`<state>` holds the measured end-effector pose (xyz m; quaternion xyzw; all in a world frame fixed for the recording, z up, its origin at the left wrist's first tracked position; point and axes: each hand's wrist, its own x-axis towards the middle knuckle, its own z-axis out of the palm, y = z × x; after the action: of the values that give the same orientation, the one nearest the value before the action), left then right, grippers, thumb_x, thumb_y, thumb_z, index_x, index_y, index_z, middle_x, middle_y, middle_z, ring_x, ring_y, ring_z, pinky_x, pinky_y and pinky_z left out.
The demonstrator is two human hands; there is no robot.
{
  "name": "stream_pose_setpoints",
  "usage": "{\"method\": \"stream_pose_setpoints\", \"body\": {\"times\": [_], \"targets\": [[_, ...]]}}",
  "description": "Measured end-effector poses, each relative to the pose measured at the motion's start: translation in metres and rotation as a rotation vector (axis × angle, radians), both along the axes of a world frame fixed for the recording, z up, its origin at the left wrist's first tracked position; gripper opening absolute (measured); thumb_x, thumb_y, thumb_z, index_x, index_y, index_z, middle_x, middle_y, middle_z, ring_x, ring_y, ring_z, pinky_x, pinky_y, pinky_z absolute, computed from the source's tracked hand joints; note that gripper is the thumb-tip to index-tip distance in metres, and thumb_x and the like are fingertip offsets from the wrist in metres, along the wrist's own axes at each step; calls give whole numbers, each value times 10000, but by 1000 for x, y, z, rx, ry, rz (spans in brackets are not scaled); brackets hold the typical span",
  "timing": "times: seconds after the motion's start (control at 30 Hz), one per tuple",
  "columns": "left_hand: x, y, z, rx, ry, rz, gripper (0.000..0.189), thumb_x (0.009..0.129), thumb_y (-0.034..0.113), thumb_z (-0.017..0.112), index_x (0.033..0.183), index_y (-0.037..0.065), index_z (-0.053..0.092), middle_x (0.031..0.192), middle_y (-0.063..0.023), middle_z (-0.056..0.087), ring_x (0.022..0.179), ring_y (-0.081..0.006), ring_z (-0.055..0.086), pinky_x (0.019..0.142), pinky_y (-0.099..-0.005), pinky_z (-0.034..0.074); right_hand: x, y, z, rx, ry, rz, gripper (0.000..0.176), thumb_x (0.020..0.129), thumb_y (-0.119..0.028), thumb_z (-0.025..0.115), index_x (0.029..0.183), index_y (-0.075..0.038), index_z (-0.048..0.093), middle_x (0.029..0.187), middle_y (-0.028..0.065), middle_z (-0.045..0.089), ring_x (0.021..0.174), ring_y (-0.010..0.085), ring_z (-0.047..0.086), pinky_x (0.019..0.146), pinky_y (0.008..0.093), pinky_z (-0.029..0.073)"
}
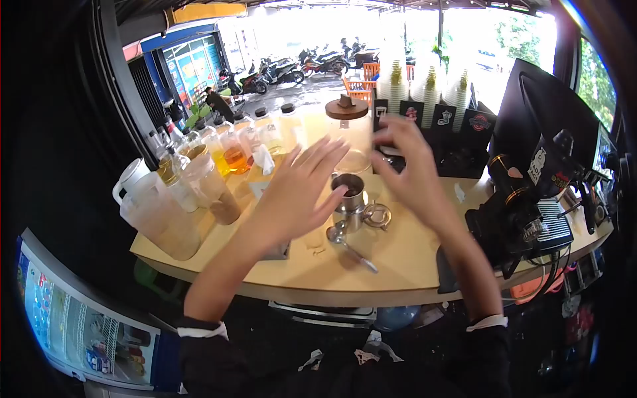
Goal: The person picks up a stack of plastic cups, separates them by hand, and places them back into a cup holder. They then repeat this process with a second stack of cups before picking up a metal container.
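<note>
My left hand (pixel 302 189) is raised over the wooden counter (pixel 411 265), fingers spread, its thumb overlapping the rim of a metal cup (pixel 349 192) in view. To the right of that cup hangs my right hand (pixel 408 159), fingers apart and slightly curled, nothing in it. The cup has dark contents and stands upright on a metal piece with a round ring handle (pixel 377 215). A metal spoon (pixel 355 252) lies in front of it. Behind the hands stands a clear jar with a brown wooden lid (pixel 347 108).
Pitchers (pixel 156 215) and bottles of coloured liquid (pixel 235 156) line the left side. Stacked clear cups (pixel 430 99) stand in a black holder at the back. A black coffee machine or grinder (pixel 507 205) is on the right. A glass-door fridge (pixel 79 325) is at lower left.
</note>
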<state>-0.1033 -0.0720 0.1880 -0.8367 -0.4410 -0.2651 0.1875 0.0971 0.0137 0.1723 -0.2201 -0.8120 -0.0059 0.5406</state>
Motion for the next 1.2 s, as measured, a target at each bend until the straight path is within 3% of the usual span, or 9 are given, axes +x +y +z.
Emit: {"method": "stream_pose_setpoints", "body": {"times": [0.3,0.4,0.5,0.6,0.67,0.8,0.87,1.0,1.2], "targets": [[-120,-39,-192,-328,-431,95,512,822,256,588,1267,59,431,1314,-128,446,1232,-304,393,1032,-436,289,-39,-53,-168,-586,-64,-62,150,793,-37,607,939,-31,572,852,66,572,703,145,542,599,265,432],[-126,-42,-228,-393,-438,161,493,828,278,586,1248,57,454,1315,-120,449,1254,-286,380,1066,-446,225,-40,-33,-179,-654,263,-129,225,829,-36,563,1053,-34,557,846,44,561,683,107,529,578,243,428],[-124,-47,-234,-315,-413,159,478,835,284,580,1239,56,465,1302,-113,466,1256,-283,382,1073,-455,204,-36,2,-175,-556,380,-149,309,849,-73,551,1148,-6,512,1003,100,569,727,127,570,598,250,471],[-130,-43,-237,-376,-550,115,460,836,282,581,1221,52,480,1273,-114,493,1242,-284,400,1072,-457,208,-27,35,-181,-925,294,-121,336,852,-43,512,1185,-5,503,1098,143,538,871,212,599,680,291,502],[-131,-46,-238,-372,-560,116,449,836,279,580,1214,54,487,1261,-112,504,1232,-284,411,1071,-460,209,-17,61,-195,-536,55,-325,389,821,-138,568,1183,-9,512,1170,167,504,1034,291,540,817,376,479],[-127,-40,-239,-351,-576,153,424,828,271,589,1192,70,505,1236,-98,526,1200,-275,444,1054,-444,229,-8,73,-201,-508,-320,-546,554,727,-307,671,1173,-14,522,1179,172,505,1116,327,462,937,433,397],[-121,-34,-234,-334,-591,180,417,822,270,596,1181,77,511,1222,-91,534,1191,-268,450,1038,-433,235,-8,65,-180,-898,-477,-461,692,618,-434,731,1165,-57,537,1182,156,511,1137,318,450,978,430,360],[-106,-19,-233,-256,-622,281,402,805,272,612,1154,90,527,1173,-79,555,1165,-246,465,998,-409,241,-4,67,-191,-831,-457,-509,654,598,-403,756,1141,-103,553,1194,157,507,1142,304,451,955,402,385],[-106,-17,-233,-276,-605,306,388,809,282,606,1140,90,537,1141,-85,563,1151,-243,468,994,-414,244,24,93,-205,-1023,-111,-333,408,640,-256,762,969,-60,621,882,130,616,782,242,612,748,342,494]]}}
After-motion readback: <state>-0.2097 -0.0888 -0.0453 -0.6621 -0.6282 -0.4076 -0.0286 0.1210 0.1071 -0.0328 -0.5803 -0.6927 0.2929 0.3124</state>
